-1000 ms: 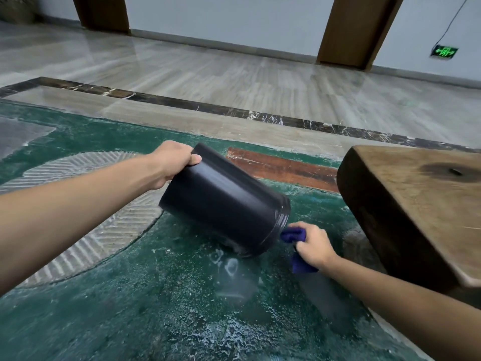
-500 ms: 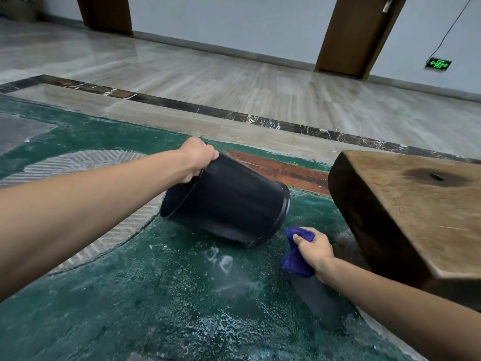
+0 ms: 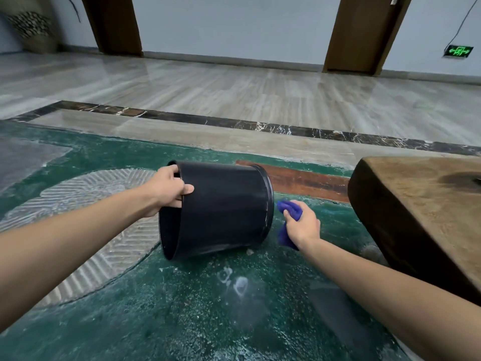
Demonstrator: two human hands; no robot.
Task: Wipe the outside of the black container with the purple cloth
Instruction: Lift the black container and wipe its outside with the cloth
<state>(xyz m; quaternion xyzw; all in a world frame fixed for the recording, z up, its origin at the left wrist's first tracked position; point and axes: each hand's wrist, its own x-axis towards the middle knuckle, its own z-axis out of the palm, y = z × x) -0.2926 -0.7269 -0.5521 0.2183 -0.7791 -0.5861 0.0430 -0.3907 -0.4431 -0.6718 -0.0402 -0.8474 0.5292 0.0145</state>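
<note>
Since a moment ago the black container (image 3: 223, 208) has swung round and come down: it now lies on its side on the floor with its open mouth toward the person's left and its ringed base toward the right, where before it was held tilted with the base lower. It is a smooth, matte, slightly tapered plastic tub, resting on glossy green patterned stone flooring (image 3: 182, 308) speckled with pale grit. The left hand (image 3: 169, 190) reaches in with the arm straight, fingers hooked inside the rim and thumb pressed on the outer wall, pinching it firmly. The right hand (image 3: 302, 222) sits just beside the container's base, closed around the bunched purple cloth (image 3: 285, 231), a soft, crumpled fabric that spills above and below the fist. Whether the cloth touches the base is unclear. A rough, dark wooden block (image 3: 416, 217) stands to the right.
</note>
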